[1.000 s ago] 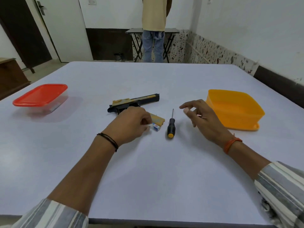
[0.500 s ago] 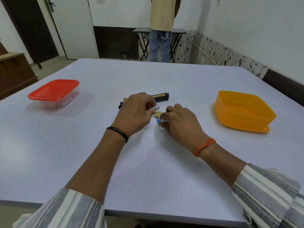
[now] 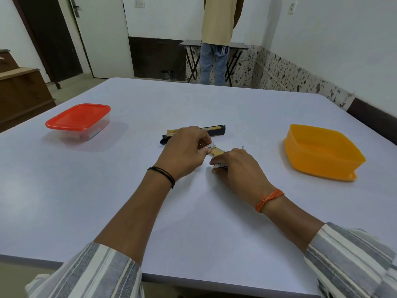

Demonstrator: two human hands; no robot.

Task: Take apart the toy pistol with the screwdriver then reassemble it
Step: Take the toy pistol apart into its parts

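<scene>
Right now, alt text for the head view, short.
Two bare hands work at the middle of a white table: the left hand pinches a small white battery, and the right hand closes on a small white part beside it. Behind them lies the toy pistol, with a red-lidded container far left and an open orange tub right.

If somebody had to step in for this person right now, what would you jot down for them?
Left hand: pinches a small white battery.
Right hand: fingers curled over another small white piece on the table; what it is I cannot tell.
Toy pistol: lies just beyond the hands, with a loose tan cover piece between them.
Screwdriver: mostly hidden under the right hand.
Red-lidded box far left, orange tub right.
Done: cover off, battery out.
Left: any further dismantling, then reassembly.
</scene>
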